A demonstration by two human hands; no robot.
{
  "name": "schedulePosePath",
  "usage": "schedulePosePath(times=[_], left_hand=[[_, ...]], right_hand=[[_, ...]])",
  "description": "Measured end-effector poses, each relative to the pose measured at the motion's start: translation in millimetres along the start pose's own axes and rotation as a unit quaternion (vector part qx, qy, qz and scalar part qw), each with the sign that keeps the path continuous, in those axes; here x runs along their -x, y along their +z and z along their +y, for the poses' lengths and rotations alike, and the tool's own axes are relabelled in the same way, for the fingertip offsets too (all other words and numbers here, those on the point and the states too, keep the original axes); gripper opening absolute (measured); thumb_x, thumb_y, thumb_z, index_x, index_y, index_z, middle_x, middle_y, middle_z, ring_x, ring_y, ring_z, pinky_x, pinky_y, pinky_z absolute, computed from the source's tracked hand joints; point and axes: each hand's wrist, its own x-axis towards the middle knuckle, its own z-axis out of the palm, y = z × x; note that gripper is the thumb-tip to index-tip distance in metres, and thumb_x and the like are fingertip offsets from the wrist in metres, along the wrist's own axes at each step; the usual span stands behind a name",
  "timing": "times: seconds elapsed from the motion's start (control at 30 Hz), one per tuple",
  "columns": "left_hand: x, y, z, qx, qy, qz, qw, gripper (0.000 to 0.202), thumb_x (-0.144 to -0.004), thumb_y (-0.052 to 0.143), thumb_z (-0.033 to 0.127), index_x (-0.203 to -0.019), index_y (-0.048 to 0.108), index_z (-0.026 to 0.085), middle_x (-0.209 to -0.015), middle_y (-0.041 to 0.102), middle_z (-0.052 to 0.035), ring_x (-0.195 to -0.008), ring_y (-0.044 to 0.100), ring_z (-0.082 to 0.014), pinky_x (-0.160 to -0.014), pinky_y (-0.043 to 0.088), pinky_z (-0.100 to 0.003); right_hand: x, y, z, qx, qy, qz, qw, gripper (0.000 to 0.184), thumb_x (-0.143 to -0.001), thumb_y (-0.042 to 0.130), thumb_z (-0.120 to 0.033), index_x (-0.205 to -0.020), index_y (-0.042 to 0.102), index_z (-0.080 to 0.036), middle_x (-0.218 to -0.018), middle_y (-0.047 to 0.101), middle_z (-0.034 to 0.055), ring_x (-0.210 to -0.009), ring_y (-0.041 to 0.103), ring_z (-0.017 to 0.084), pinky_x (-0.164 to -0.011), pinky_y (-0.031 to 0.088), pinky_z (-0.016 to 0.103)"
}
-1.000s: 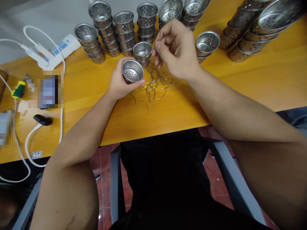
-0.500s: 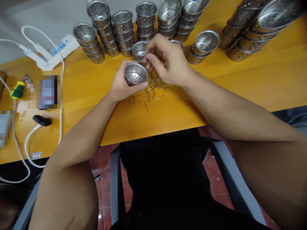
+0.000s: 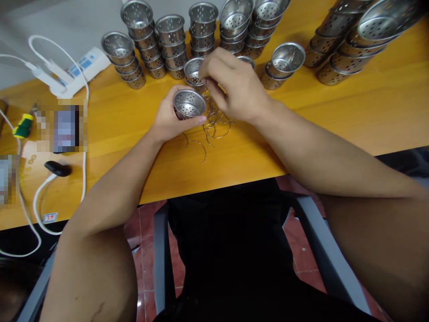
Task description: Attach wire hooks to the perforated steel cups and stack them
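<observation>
While your left hand (image 3: pixel 166 112) grips the cup (image 3: pixel 189 104) beside the loose wires (image 3: pixel 213 120), your right hand (image 3: pixel 231 82) seems to pinch one (grip partly hidden) at the rim; likely you're fitting it, next needing steady aim.

Tight quarters around the held cup (image 3: pixel 189 103): the left hand (image 3: pixel 167 114) walls off its left flank; the right hand (image 3: pixel 231 85) crowds its far right side, and loose wires (image 3: pixel 219 123) clutter the low route there; just behind it a small cup (image 3: pixel 193 71) blocks the way, tall back stacks (image 3: pixel 174 51) fencing the rear; well left of it, open tabletop (image 3: pixel 117 120) gives passage as far as the white cable (image 3: pixel 84 174); nearer the person, there's room past a stray wire (image 3: pixel 203 152); far right, beyond the short stack (image 3: pixel 286 65), a broad lane runs in front of the right-hand stacks (image 3: pixel 355 53).
</observation>
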Motion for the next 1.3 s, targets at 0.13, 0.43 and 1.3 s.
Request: schedulePosePath(times=[0.13, 0.43, 1.3], left_hand=[[2, 3.2, 8, 0.027, 0.025, -0.018, 0.999, 0.111, -0.057, 0.113, 0.102, -0.141, 0.075, 0.038, -0.131, 0.088, -0.0063, -0.119, 0.087, -0.0377, -0.105, 0.076, -0.064], [2, 4.4, 19, 0.023, 0.026, -0.035, 0.999, 0.108, -0.061, 0.111, 0.106, -0.132, 0.072, 0.034, -0.125, 0.088, -0.0029, -0.112, 0.084, -0.0306, -0.101, 0.074, -0.055], [1, 2.1, 15, -0.087, 0.025, 0.041, 0.995, 0.087, -0.063, 0.123, 0.069, -0.13, 0.075, 0.039, -0.127, 0.089, -0.0054, -0.114, 0.086, -0.0396, -0.107, 0.073, -0.066]], right_hand=[[1, 5, -2, -0.029, 0.004, -0.012, 0.999, 0.021, -0.109, 0.086, -0.05, -0.103, 0.069, -0.038, -0.13, 0.08, 0.0103, -0.143, 0.07, 0.042, -0.087, 0.072, 0.049], [1, 6, -12, -0.073, -0.004, -0.041, 0.996, 0.028, -0.106, 0.097, -0.053, -0.104, 0.076, -0.035, -0.121, 0.075, 0.0104, -0.126, 0.074, 0.039, -0.083, 0.068, 0.043], [-1, 12, 16, -0.235, 0.079, -0.06, 0.967, 0.046, -0.103, 0.098, -0.069, -0.1, 0.074, -0.03, -0.071, 0.069, -0.003, -0.055, 0.054, 0.018, -0.054, 0.041, 0.036]])
